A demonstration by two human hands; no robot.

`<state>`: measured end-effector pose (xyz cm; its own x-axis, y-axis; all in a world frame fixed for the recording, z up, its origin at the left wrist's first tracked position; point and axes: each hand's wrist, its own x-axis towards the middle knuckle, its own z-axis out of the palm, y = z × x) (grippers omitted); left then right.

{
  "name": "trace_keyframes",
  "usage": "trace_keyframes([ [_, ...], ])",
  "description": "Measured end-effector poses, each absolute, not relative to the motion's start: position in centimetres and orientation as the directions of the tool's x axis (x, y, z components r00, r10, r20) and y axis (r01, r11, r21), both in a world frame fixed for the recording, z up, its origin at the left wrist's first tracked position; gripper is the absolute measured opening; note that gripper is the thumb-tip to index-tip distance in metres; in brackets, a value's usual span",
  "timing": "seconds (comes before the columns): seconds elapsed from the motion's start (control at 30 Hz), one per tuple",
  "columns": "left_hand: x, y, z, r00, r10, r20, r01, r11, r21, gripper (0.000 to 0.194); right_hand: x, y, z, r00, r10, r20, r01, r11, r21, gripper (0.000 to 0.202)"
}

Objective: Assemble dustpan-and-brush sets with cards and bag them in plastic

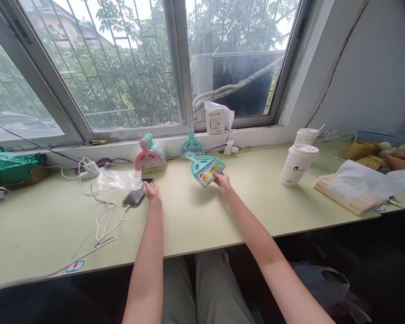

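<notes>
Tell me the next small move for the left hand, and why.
Probably lift the clear plastic toward the teal dustpan set: the left hand is at the plastic's edge, over the phone, while the right hand holds the dustpan set tilted.

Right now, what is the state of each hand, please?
Left hand: by the clear plastic; grip cannot be told.
Right hand: closed, holding a turquoise dustpan set.

Lettering (pixel 207 173) on held dustpan (pixel 202 163) illegible (tiny)
</notes>
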<state>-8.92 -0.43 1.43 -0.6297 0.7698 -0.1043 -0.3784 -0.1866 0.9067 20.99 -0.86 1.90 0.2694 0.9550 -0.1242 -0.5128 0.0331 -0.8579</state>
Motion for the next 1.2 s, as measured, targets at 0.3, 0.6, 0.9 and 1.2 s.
trace_keyframes([
  [0.3, -5.5, -1.1, 1.6, -0.196, 0.978, -0.074, -0.369, -0.004, 0.929, 0.039, 18.9, -1.7, 1.7, 0.162, 0.981, -0.109, -0.482, -0.018, -0.876, 0.014],
  [0.6, -2.5, -1.7, 1.0, -0.159, 0.982, -0.099, -0.252, 0.057, 0.966, 0.035, 18.0, -1.6, 1.6, -0.064, 0.983, -0.171, -0.026, -0.173, -0.985, 0.017],
  [0.9, -3.9, -0.8, 0.9, -0.323, 0.946, -0.024, -0.265, -0.066, 0.962, 0.048, 22.7, -0.9, 2.2, 0.220, 0.953, -0.211, -0.251, -0.154, -0.956, 0.066],
  [1.2, 1.2, -5.2, 2.5, 0.026, 0.855, 0.518, 0.420, -0.480, 0.770, 0.049, 15.5, -4.5, 3.1, -0.023, 0.785, 0.620, 0.776, 0.404, -0.483, 0.027],
])
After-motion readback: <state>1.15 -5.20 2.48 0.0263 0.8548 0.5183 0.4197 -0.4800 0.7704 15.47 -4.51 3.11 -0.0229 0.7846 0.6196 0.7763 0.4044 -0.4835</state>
